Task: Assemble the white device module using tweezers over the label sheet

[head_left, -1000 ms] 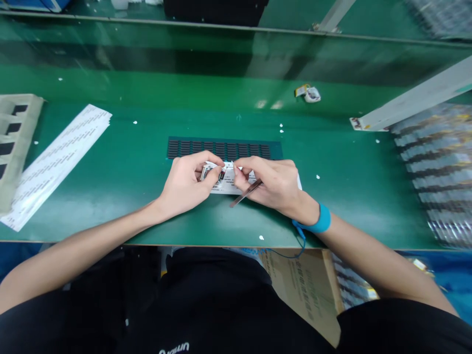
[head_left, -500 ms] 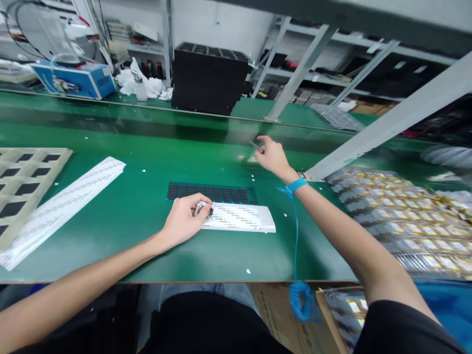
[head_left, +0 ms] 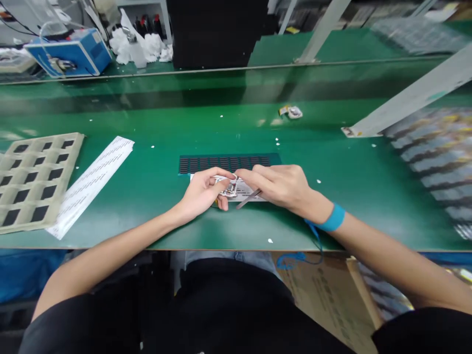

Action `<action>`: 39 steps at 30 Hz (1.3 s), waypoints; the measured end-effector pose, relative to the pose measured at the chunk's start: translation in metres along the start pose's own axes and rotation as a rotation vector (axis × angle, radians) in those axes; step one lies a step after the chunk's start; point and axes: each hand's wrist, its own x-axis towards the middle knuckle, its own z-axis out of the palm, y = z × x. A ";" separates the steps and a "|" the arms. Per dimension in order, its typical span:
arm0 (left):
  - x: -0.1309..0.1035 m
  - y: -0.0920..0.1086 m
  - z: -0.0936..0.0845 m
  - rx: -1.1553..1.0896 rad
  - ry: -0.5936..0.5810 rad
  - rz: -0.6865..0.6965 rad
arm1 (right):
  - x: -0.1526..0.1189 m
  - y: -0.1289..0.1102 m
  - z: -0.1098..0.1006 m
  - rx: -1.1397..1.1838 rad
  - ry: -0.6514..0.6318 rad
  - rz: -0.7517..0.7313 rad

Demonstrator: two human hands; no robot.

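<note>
Part (head_left: 229, 190) in left hand (head_left: 202, 194), right hand (head_left: 283, 189) up close, over the bench (head_left: 155, 187).

Nearest: blue band (head_left: 334, 218) on right wrist. Left thumb and fingers grasp the part above the sheet (head_left: 244, 189). Right hand grips a thin metal tool (head_left: 249, 198), free end toward near left; its fingertips meet the part's far right corner, cannot tell if they pinch anything there. Work looks midway: part held, not set down; its detail too small to show what is finished. Just beyond the sheet, dark strip (head_left: 224, 163) with rows of black pieces; plenty appear left. Farther, a yellow-and-white piece (head_left: 294, 112) lies untouched, well apart; past it, blue box (head_left: 70, 51).
</note>
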 end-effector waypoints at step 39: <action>-0.018 0.000 0.014 0.199 0.142 0.205 | 0.006 -0.027 -0.022 0.273 -0.287 0.317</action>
